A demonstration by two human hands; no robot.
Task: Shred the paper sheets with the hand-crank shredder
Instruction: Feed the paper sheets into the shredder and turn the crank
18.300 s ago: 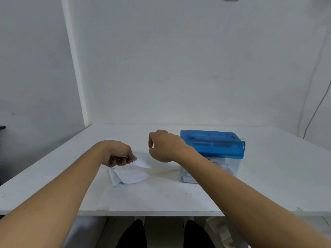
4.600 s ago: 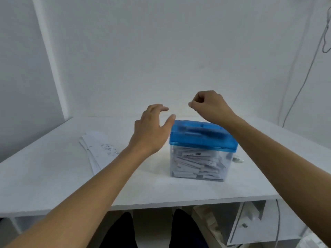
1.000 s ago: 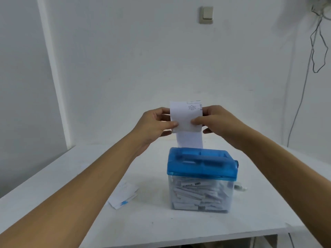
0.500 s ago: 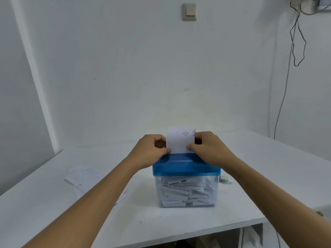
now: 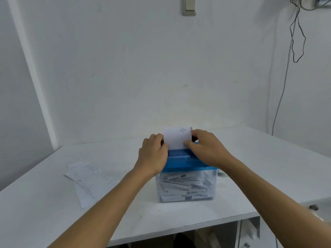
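Head view: a white surface [image 5: 268, 167] fills the lower half and runs back to a white wall. Near its middle stands the hand-crank shredder [image 5: 186, 163], a blue lid over a clear bin packed with paper strips [image 5: 186, 187]. At 9 o'clock from it, loose paper sheets [image 5: 89, 178] lie flat in an untidy pile. Both hands sit over the lid. The left hand [image 5: 152, 156] pinches the 9 o'clock edge of 1 upright sheet [image 5: 176, 139], and the right hand [image 5: 207, 149] pinches its 3 o'clock edge. The sheet's lower end meets the lid's top. At 12 o'clock, high on the wall, sits a switch [image 5: 189, 6].
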